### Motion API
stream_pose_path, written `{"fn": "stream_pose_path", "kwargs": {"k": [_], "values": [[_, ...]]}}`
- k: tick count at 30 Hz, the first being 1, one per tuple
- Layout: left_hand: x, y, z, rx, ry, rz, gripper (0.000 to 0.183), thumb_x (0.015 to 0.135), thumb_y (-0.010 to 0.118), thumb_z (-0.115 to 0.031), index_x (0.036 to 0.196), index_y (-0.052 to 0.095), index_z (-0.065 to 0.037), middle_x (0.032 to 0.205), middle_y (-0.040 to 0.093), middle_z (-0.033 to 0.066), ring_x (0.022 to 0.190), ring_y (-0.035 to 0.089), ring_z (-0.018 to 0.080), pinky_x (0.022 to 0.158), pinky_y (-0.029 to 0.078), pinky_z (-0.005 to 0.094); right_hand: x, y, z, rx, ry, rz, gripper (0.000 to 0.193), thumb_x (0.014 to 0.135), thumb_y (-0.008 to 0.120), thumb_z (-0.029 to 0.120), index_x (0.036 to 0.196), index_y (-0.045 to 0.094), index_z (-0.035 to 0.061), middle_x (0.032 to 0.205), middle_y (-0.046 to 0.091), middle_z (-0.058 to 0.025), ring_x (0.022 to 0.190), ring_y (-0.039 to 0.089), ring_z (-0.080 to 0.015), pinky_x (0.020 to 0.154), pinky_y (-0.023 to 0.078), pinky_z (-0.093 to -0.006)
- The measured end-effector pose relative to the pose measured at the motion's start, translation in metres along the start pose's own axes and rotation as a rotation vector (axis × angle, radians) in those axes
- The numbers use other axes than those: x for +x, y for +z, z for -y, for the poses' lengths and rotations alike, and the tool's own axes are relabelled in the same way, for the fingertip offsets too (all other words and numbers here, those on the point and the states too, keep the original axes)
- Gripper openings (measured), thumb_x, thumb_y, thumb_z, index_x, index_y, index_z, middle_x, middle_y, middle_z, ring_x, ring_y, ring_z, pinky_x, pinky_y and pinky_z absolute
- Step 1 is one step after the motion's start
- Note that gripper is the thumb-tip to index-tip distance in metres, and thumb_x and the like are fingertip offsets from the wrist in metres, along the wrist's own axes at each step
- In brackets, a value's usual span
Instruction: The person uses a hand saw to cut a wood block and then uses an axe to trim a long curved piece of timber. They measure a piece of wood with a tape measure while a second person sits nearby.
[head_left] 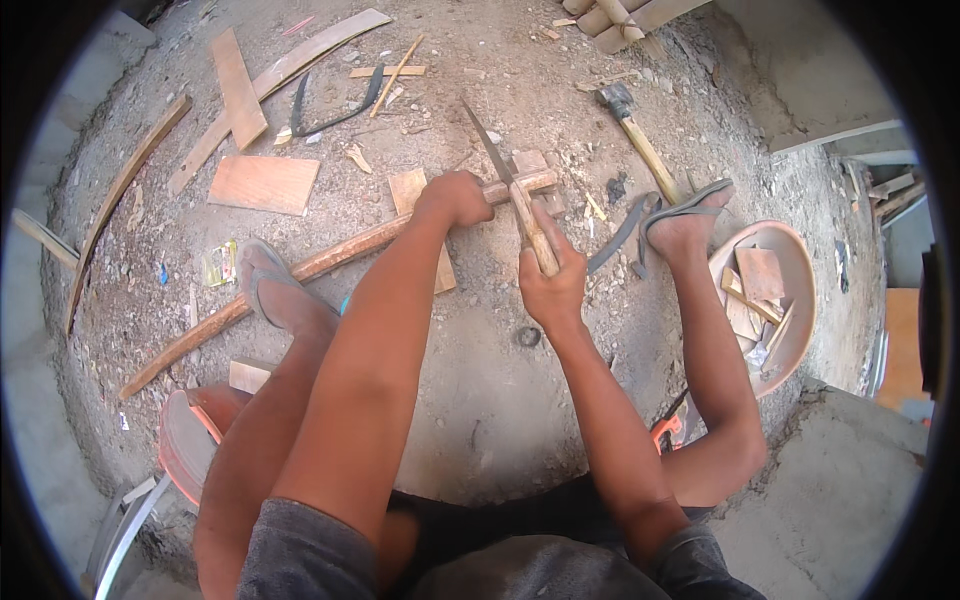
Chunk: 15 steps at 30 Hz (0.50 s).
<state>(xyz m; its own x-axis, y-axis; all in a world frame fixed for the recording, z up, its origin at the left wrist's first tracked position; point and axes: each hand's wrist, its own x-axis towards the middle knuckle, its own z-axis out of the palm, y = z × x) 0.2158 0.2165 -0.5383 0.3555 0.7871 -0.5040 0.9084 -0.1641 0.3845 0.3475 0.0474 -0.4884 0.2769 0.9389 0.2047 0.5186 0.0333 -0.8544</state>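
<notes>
My left hand [455, 198] is closed round a long wooden pole [345, 250] near its far right end. The pole slants from the lower left ground up to the centre, passing my left foot. A small wood block [530, 160] lies by its far end. In my right hand [553, 282] is a knife [492, 145], gripped by its pale wooden handle. Its narrow dark blade points away and to the left. The handle crosses the pole just right of my left hand; I cannot tell whether the two touch.
A wood-handled hammer [640, 145] lies far right. Nearer, a basin [808, 310] holds wood scraps beside my right foot. Plywood pieces [264, 184], a curved board [120, 200] and a black strap [340, 122] lie left. Concrete walls [800, 70] border the rubble-strewn ground.
</notes>
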Motion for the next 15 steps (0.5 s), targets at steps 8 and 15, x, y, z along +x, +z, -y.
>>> {"fn": "stream_pose_path", "kwargs": {"k": [8,15], "values": [[-0.009,-0.003,0.019,0.010,-0.068,0.012,0.061,0.071,0.070,-0.031,0.128,0.070,-0.010,0.122,0.071,0.0198,0.113,0.068,0.0358,0.098,0.056,0.0416,-0.138,-0.106,0.082,-0.015,0.107,0.094,0.057,0.086,0.057,-0.007,0.142,0.058,-0.0014,0.111,0.076,-0.0208,0.077,0.072,-0.0103,0.070,0.056,-0.0254],[-0.012,-0.004,-0.010,-0.017,-0.045,-0.011,0.062,0.071,0.071,-0.031,0.129,0.069,-0.009,0.124,0.070,0.0203,0.114,0.068,0.0350,0.099,0.055,0.0423,0.016,0.011,-0.001,0.035,0.023,-0.038,0.057,0.086,0.060,0.000,0.143,0.059,0.0042,0.083,0.071,-0.0168,0.065,0.063,-0.0113,0.062,0.053,-0.0301]]}}
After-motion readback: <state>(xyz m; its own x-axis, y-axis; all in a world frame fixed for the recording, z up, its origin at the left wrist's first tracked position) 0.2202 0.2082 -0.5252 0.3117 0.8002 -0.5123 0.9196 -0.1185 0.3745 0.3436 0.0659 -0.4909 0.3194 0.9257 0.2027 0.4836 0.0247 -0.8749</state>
